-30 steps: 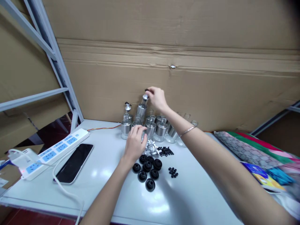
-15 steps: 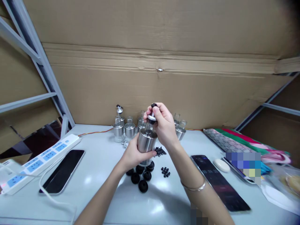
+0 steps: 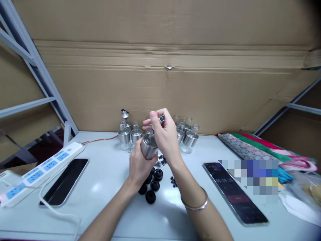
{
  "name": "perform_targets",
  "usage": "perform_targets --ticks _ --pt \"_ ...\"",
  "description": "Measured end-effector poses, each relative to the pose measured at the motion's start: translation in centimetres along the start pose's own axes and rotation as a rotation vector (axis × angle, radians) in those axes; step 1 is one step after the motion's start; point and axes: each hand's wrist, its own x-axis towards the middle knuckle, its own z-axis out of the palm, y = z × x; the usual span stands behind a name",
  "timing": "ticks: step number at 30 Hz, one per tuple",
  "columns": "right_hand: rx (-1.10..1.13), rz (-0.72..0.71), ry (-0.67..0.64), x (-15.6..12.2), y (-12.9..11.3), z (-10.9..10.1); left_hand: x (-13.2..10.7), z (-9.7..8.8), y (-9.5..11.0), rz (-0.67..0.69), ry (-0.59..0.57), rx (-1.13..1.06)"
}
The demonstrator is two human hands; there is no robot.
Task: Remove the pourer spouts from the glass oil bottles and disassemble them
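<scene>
My left hand (image 3: pixel 141 164) is wrapped round a glass bottle (image 3: pixel 149 147) with a brushed-metal sleeve, which it holds tilted above the table. At the neck, my right hand (image 3: pixel 167 134) closes its fingers on a pourer spout (image 3: pixel 162 118); only the dark tip shows, and its seat in the bottle mouth is hidden by the fingers. Beneath my left hand lie several round black stoppers (image 3: pixel 150 196). Small black parts (image 3: pixel 173 181) sit beside them, and further black pieces (image 3: pixel 163 160) are partly covered by my right wrist.
Similar bottles (image 3: pixel 124 137) stand along the cardboard wall (image 3: pixel 100 90), one behind bearing a spout (image 3: pixel 124 113). At the left are a power strip (image 3: pixel 47 167) and a dark phone (image 3: pixel 64 182). A phone showing a timer (image 3: pixel 234 194) and folded cloth (image 3: pixel 271 150) occupy the right.
Both hands have shifted slightly left with the bottle, which leans differently. My right hand has turned, now covering more of the spout. The view has also moved a little.
</scene>
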Motion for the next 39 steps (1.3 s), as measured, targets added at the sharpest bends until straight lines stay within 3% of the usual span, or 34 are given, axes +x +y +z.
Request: perform_targets --ticks 2,7,15,21,24,27,29,31,35,39 --pt "0.057 0.012 -0.011 0.0 0.0 -0.1 0.0 0.0 0.0 -0.001 -0.03 -0.023" --pt "-0.066 -0.01 -0.01 0.3 0.6 -0.4 0.4 -0.1 -0.3 -0.048 -0.238 -0.174" --pt "0.116 0.04 -0.131 1.0 1.0 -1.0 0.9 -0.7 -0.2 -0.089 -0.335 -0.251" --pt "0.317 0.184 -0.134 1.5 1.3 -1.5 0.8 -1.4 1.6 -0.174 -0.663 -0.429" --pt "0.195 0.208 -0.071 1.7 1.6 -1.7 0.3 -1.0 1.8 -0.187 -0.52 -0.364" --pt "-0.227 0.205 -0.012 1.8 1.6 -1.9 0.0 -0.4 1.5 -0.166 -0.315 -0.205" --pt "-0.488 0.196 -0.031 1.6 1.4 -2.0 -0.1 -0.2 1.2 -0.166 -0.245 -0.107" --pt "-0.595 0.164 -0.044 1.4 1.3 -1.9 0.0 -0.2 1.0 -0.167 -0.225 -0.062" --pt "-0.492 0.072 -0.068 1.6 1.5 -2.1 0.2 -0.4 0.8 -0.135 -0.273 -0.109" --pt "-0.205 0.04 -0.269 2.2 2.1 -3.1 0.7 -1.1 1.0 -0.148 -0.429 -0.266"
